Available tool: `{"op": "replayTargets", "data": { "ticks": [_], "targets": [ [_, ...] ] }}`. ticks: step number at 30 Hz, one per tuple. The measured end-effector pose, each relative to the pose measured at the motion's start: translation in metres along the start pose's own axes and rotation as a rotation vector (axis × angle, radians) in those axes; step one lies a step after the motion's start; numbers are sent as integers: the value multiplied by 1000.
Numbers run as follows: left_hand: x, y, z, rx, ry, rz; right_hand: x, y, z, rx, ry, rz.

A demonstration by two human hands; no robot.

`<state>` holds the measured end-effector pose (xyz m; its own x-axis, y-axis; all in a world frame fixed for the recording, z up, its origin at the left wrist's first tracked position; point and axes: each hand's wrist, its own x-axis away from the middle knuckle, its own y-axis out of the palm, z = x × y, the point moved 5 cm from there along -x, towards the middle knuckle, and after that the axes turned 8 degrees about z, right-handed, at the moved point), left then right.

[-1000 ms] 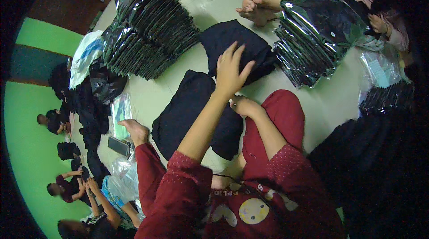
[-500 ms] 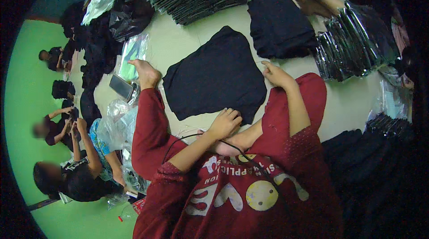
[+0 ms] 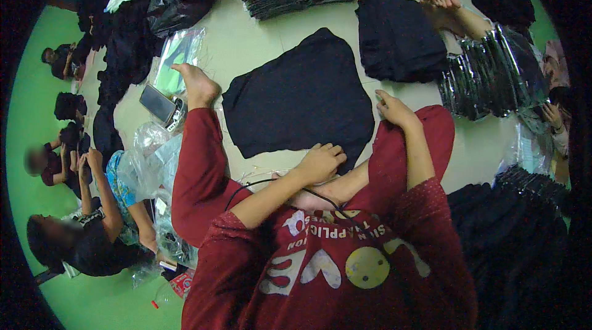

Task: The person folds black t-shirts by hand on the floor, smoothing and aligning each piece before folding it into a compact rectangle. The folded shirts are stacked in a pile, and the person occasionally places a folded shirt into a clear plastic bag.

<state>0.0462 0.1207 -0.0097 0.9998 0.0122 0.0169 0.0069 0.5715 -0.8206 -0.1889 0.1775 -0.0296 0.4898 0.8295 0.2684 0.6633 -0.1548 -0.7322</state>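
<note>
Well, cloth (image 3: 302, 99) on floor (image 3: 481, 145), green wall (image 3: 31, 102)

I look through the left one of two wide fisheye cameras on the person's head, facing steeply down past the dark-red printed fabric shirt (image 3: 345, 308), with the bare left hand (image 3: 322, 163) and bare right hand (image 3: 398, 110) close below. I also see surrounding pale, smooth floor (image 3: 484, 154) and, leftward, a curving, flat green wall (image 3: 28, 114).

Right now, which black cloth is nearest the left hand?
The spread-out cloth in the middle, its lower edge by the left hand; the folded pile and others lie farther.
</note>
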Motion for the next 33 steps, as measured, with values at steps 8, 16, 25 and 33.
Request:
{"op": "replayTargets", "data": {
  "ticks": [8,16,25,33],
  "targets": [
    [-4,8,11,-282,117,69,-3,4,4,40,-28,10],
    [-12,1,10,-285,183,17,-3,6,3,44,4,-39],
    [-41,-21,-45,904,-306,-298,-1,3,-6,32,-3,-35],
    [-25,-39,-52,619,-571,318,18,-15,-40,-430,-54,-62]
  ]
}}
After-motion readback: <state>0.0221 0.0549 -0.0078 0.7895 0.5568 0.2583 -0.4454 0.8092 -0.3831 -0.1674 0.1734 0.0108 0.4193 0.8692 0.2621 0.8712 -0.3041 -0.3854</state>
